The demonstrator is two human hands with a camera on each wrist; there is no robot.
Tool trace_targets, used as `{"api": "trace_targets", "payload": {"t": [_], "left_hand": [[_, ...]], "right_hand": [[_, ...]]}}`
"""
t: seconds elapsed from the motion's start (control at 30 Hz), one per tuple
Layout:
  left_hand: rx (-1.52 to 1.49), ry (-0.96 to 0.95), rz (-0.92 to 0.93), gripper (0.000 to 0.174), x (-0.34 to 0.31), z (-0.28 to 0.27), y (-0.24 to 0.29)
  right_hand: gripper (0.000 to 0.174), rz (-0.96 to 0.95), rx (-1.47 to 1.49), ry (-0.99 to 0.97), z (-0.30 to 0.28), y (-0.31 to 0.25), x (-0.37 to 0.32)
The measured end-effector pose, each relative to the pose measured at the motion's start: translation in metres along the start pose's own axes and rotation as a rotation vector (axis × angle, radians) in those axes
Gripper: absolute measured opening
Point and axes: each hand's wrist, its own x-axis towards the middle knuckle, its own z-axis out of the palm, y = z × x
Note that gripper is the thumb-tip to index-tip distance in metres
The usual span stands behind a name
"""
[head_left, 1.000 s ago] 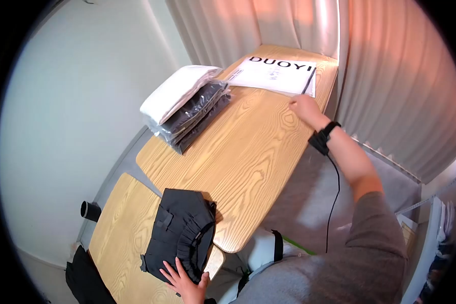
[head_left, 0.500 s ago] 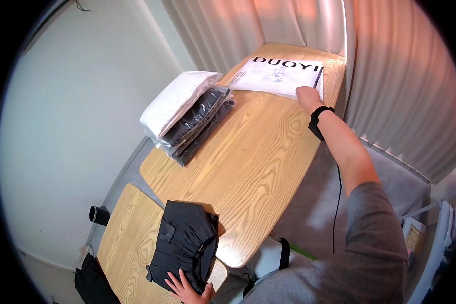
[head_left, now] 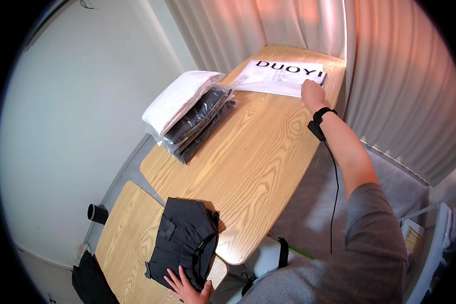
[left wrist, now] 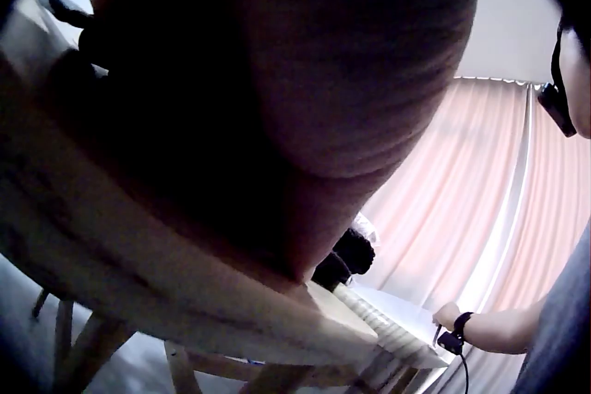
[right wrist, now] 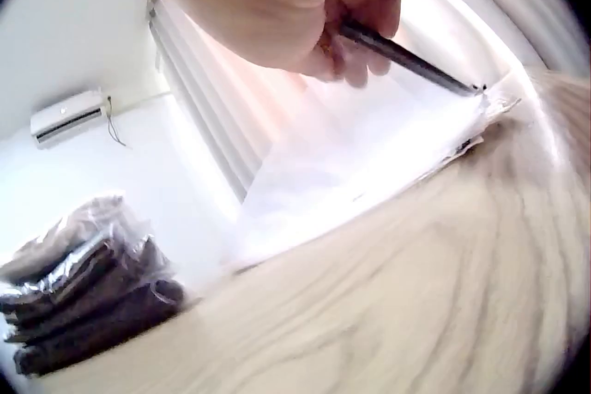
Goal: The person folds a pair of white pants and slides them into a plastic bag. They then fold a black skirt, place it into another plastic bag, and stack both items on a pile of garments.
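My right hand (head_left: 313,95) grips the right end of a flat white plastic bag (head_left: 273,87) printed DUOYI on the far part of the table. In the right wrist view, a dark strip (right wrist: 411,63) along the bag's edge is pinched between my thumb and curled fingers. Near me, folded black trousers (head_left: 175,243) with a gathered elastic waist lie across the near tabletop. On their lower end rests my left hand (head_left: 187,291), fingers spread. In the left wrist view, the near part of that hand (left wrist: 360,61) fills most of the picture and hides the trousers.
A stack of folded clothes in clear bags (head_left: 195,121), white on top, stands at the far table's left edge. The wooden tables (head_left: 248,167) meet with a gap on the left. A dark cup (head_left: 97,214) is beside the near table. A cable (head_left: 334,197) hangs from my right wrist.
My right hand has moved forward to the bag's right end and now grips it; the bag's edge has shifted and folded slightly. My left hand stays on the trousers.
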Motion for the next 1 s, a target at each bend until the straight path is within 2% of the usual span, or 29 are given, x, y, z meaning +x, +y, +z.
{"api": "trace_targets", "payload": {"t": [0.03,0.1,0.13,0.17,0.27,0.3,0.37,0.43,0.53,0.63,0.7,0.77,0.83,0.9,0.97,1.0], "left_hand": [[-0.047,-0.08,-0.07,0.109,0.001,0.011,-0.009],[-0.052,-0.072,-0.067,0.108,0.001,0.012,-0.011],[-0.052,-0.064,-0.06,0.107,0.0,0.012,-0.01],[-0.058,-0.065,-0.064,0.107,0.0,0.011,-0.009],[-0.059,-0.063,-0.055,0.104,0.0,0.007,-0.007],[-0.063,-0.066,-0.061,0.104,0.001,0.006,-0.005],[-0.087,-0.073,-0.059,0.103,0.002,0.001,-0.001],[-0.137,-0.088,-0.029,0.1,0.002,-0.005,0.0],[-0.211,-0.137,0.012,0.1,0.003,-0.012,-0.007],[-0.277,-0.2,0.073,0.082,0.008,-0.032,-0.008],[-0.54,-0.148,0.194,0.065,0.013,-0.034,-0.013],[-0.885,-0.098,0.273,0.052,0.015,-0.042,-0.006],[-1.005,-0.092,0.318,0.047,0.021,-0.04,-0.009],[-1.237,-0.182,0.254,0.044,0.03,-0.048,-0.005],[-1.449,-0.303,0.085,0.041,0.041,-0.052,0.003],[-1.35,-0.381,0.089,0.04,0.047,-0.053,0.003]], "right_hand": [[0.02,-0.002,-0.001,0.0,-0.007,-0.002,-0.003],[0.025,0.082,0.248,0.234,-0.031,-0.01,-0.016],[0.026,0.065,0.301,0.268,-0.039,-0.012,-0.022],[0.026,0.059,0.3,0.269,-0.051,-0.014,-0.031],[0.02,0.021,0.859,0.083,-0.095,-0.029,-0.067],[0.02,0.015,0.858,0.078,-0.111,-0.035,-0.08],[0.016,-0.098,0.969,-0.064,-0.141,-0.049,-0.112],[0.013,-0.372,1.063,-0.024,-0.158,-0.067,-0.146],[0.014,-0.436,1.389,-0.408,-0.175,-0.103,-0.207],[0.019,-0.503,1.661,-0.807,-0.184,-0.143,-0.266],[0.023,-0.612,1.781,-1.025,-0.19,-0.17,-0.3],[0.02,-0.796,1.769,-1.132,-0.195,-0.187,-0.326],[0.021,-0.907,1.789,-1.247,-0.205,-0.199,-0.344],[0.022,-1.077,1.779,-1.27,-0.212,-0.206,-0.356],[0.022,-1.148,1.784,-1.332,-0.218,-0.206,-0.36],[0.023,-1.207,1.783,-1.357,-0.22,-0.206,-0.363]]}}
